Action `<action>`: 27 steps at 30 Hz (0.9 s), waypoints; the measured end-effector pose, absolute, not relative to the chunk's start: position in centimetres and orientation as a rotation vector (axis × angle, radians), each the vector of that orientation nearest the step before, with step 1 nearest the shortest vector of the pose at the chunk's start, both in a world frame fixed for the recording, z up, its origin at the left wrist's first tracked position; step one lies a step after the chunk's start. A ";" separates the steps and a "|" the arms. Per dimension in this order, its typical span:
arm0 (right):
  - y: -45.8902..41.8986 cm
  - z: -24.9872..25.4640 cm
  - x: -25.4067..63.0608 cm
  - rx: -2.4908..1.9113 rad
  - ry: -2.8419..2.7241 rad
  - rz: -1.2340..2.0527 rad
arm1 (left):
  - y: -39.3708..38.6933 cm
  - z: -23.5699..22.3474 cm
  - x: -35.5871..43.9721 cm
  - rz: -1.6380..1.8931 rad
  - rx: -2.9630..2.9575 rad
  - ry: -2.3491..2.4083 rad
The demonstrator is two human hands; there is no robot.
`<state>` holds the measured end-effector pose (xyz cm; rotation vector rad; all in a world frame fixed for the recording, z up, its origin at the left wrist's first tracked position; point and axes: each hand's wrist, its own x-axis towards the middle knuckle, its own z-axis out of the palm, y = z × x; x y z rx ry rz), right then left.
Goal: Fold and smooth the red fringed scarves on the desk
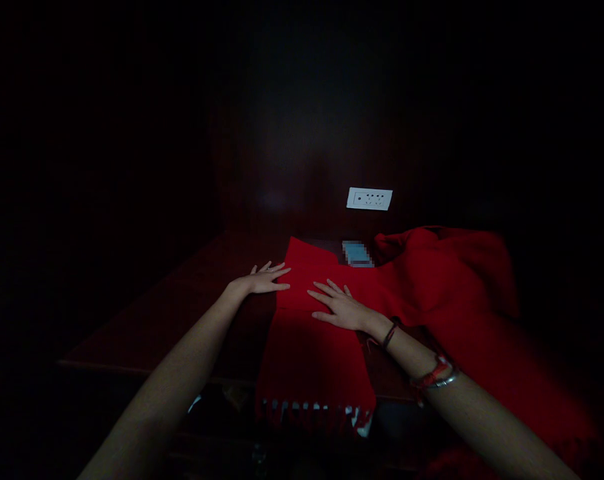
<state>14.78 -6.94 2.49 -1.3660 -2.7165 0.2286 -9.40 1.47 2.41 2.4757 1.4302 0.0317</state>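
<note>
Bare forearms [182,373] enter from the near side, left and right, and converge toward the work. On the right forearm, behind the right hand, sit a thin dark wristband [391,333] and a red-and-silver bracelet set [443,375].

Workpiece: a long red woven-cloth scarf with fringed ends [315,353], laid on a dark reddish tabletop [182,307]. Its near panel lies flat, long axis running from between the hands toward the wearer; the fringe points at the wearer and hangs over the table's near edge. Beyond the hands, a short red corner points away. At the right hand, the cloth turns roughly square to this axis and runs rightward into a loose heap; from there, another length runs back toward the wearer, right of the right forearm.

Left hand [268,280]: fingers spread wide, fingertips at the panel's left edge. Right hand [341,308]: palm down, fingers splayed wide, on the panel.

Beyond the right hand: a pixelated blue rectangular item [358,255]; above it, a white rectangular wall socket [369,199].
</note>
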 end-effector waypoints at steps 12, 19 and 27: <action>-4.5 4.1 15.7 -1.655 -2.492 0.362 | 0.9 3.4 -9.0 0.147 2.566 1.285; -4.0 1.6 15.1 -1.897 -2.432 0.302 | 2.8 1.7 -9.0 0.650 2.523 1.366; -2.0 2.8 16.9 -1.920 -2.272 -0.112 | 4.0 0.5 -8.7 0.845 2.287 1.494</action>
